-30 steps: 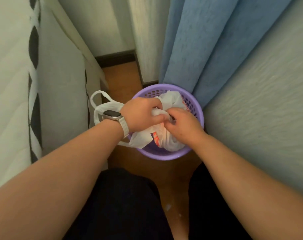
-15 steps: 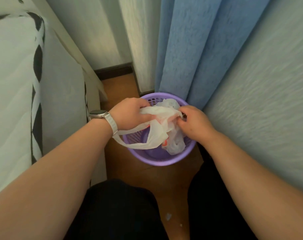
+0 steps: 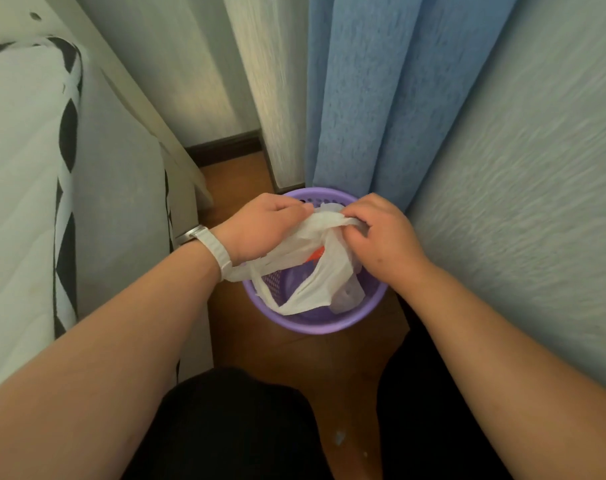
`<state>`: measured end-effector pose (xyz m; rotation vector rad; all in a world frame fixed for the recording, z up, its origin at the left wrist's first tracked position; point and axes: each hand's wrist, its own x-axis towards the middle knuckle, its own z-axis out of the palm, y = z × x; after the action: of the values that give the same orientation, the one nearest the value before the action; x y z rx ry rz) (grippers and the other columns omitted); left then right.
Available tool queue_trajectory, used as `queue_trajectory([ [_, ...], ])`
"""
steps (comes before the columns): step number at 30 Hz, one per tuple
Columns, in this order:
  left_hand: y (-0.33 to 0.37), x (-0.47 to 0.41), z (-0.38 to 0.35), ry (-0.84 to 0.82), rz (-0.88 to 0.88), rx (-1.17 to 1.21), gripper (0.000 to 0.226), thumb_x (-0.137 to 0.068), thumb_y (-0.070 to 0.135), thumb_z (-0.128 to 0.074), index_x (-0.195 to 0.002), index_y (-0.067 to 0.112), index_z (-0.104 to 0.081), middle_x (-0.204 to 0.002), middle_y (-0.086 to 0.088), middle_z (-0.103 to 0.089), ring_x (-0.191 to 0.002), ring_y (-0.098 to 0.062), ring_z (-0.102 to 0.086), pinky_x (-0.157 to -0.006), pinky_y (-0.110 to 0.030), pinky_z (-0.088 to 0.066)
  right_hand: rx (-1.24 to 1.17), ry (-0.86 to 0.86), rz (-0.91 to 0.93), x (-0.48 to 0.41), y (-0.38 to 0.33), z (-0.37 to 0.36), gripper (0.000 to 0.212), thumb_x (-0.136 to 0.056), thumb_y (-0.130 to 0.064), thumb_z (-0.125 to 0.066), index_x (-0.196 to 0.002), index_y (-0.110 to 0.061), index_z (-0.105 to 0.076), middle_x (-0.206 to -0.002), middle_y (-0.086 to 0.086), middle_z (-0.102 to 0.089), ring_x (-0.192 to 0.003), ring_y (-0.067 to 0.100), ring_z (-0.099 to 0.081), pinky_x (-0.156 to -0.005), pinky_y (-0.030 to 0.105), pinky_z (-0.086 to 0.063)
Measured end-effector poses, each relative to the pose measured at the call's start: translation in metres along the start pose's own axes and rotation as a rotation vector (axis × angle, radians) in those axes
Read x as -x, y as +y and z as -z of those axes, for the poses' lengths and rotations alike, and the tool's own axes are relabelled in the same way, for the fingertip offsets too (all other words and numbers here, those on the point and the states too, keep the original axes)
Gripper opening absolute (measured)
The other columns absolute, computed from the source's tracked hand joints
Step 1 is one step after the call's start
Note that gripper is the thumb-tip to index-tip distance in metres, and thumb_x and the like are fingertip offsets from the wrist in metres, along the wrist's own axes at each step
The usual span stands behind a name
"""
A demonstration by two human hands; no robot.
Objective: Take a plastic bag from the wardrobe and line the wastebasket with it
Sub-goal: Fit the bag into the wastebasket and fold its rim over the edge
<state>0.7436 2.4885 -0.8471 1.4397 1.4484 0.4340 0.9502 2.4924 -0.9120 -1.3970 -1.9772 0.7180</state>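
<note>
A round purple perforated wastebasket (image 3: 315, 323) stands on the wooden floor in a narrow gap. A crumpled white plastic bag (image 3: 315, 275) with a red mark hangs over and into it, one handle loop trailing past the left rim. My left hand (image 3: 260, 230) grips the bag's upper edge above the basket's left side. My right hand (image 3: 377, 233) pinches the same bunched edge above the right side. The two hands sit close together over the far rim, and the bag's mouth is bunched between them.
A white mattress (image 3: 27, 188) with a black pattern rises on the left. A blue curtain (image 3: 381, 98) hangs just behind the basket. A pale textured wall (image 3: 523, 202) closes the right side. My dark-clothed knees (image 3: 232, 427) are at the bottom.
Both hands have lifted the bag's bunched edge up and toward the far rim. More of the basket's purple inside shows now. The camera has tilted slightly.
</note>
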Motion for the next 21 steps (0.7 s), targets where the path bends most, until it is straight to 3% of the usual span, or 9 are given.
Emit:
queue_trajectory([
  [3, -0.009, -0.006, -0.002, 0.002, 0.045, 0.026, 0.022, -0.098, 0.027, -0.053, -0.114, 0.029, -0.068, -0.105, 0.003, -0.07, -0.098, -0.014, -0.065, -0.089, -0.035, -0.054, -0.057, 0.068, -0.072, 0.0, 0.002, 0.001, 0.014, -0.089, -0.015, -0.062, -0.1, -0.016, -0.072, -0.093, -0.004, -0.057, -0.086, 0.014, -0.055, -0.077, 0.028, -0.043],
  [5, -0.017, -0.009, -0.007, -0.056, 0.115, -0.036, 0.037, -0.096, 0.037, -0.056, -0.133, 0.037, -0.052, -0.125, 0.011, -0.062, -0.11, -0.013, -0.062, -0.099, -0.04, -0.051, -0.083, 0.065, -0.102, 0.0, 0.002, 0.001, 0.015, -0.089, -0.014, -0.062, -0.099, -0.018, -0.072, -0.09, -0.008, -0.055, -0.082, 0.006, -0.051, -0.075, 0.021, -0.039],
  [7, -0.019, -0.01, -0.012, -0.067, 0.177, -0.174, 0.049, -0.094, 0.049, -0.055, -0.139, 0.036, -0.044, -0.131, 0.009, -0.058, -0.112, -0.014, -0.06, -0.102, -0.04, -0.048, -0.093, 0.05, -0.117, 0.001, 0.0, 0.002, 0.015, -0.089, -0.015, -0.062, -0.099, -0.019, -0.071, -0.091, -0.009, -0.057, -0.082, 0.005, -0.051, -0.075, 0.021, -0.039],
  [13, -0.017, -0.01, -0.019, -0.115, 0.142, -0.342, 0.013, -0.094, 0.032, -0.061, -0.101, 0.027, -0.072, -0.091, 0.012, -0.07, -0.084, -0.009, -0.064, -0.07, -0.019, -0.049, -0.177, 0.03, -0.235, 0.002, -0.002, 0.005, 0.006, -0.091, -0.024, -0.06, -0.09, -0.022, -0.066, -0.086, -0.007, -0.064, -0.081, 0.012, -0.06, -0.073, 0.034, -0.052],
  [17, -0.018, -0.01, -0.017, -0.055, 0.102, -0.334, 0.011, -0.093, 0.028, -0.063, -0.091, 0.022, -0.071, -0.085, 0.005, -0.071, -0.081, -0.015, -0.066, -0.075, -0.028, -0.056, -0.234, 0.065, -0.313, 0.0, 0.003, 0.007, 0.011, -0.092, -0.027, -0.059, -0.086, -0.02, -0.063, -0.077, -0.004, -0.065, -0.072, 0.013, -0.059, -0.065, 0.031, -0.048],
  [21, -0.022, -0.012, 0.003, 0.119, 0.052, -0.434, 0.01, -0.091, 0.028, -0.064, -0.085, 0.024, -0.07, -0.079, 0.003, -0.069, -0.076, -0.018, -0.066, -0.077, -0.041, -0.058, -0.223, 0.168, -0.354, -0.002, 0.011, 0.014, 0.016, -0.092, -0.026, -0.059, -0.082, -0.014, -0.06, -0.074, -0.004, -0.061, -0.068, 0.012, -0.054, -0.06, 0.029, -0.041],
])
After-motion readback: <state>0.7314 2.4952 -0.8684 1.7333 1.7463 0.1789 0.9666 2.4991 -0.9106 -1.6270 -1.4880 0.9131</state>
